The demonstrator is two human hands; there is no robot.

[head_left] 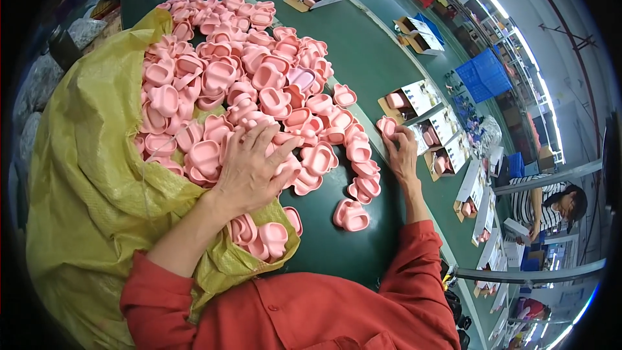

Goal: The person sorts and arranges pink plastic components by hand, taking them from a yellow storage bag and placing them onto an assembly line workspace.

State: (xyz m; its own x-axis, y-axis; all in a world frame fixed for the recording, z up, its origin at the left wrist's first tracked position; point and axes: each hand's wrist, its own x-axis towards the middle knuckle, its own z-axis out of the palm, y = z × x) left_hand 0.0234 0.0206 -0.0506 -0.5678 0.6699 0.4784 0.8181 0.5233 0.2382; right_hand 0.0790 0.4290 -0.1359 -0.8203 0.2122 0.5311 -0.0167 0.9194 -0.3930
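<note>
A big heap of pink plastic parts [227,78] spills out of a yellow woven sack [84,175] onto a green table [337,246]. My left hand [249,165] lies flat on the heap near the sack's mouth, fingers spread over several parts. My right hand [402,152] reaches to the table's right edge and grips one pink part [387,126] between its fingertips. A single pink part [350,215] lies loose on the green surface between my arms. Both arms wear red sleeves.
A green conveyor belt [369,52] runs along the right, carrying open cardboard boxes [414,100] with pink parts inside. Another person in a striped shirt [547,204] sits at the far right. Blue crates [486,74] stand beyond the belt.
</note>
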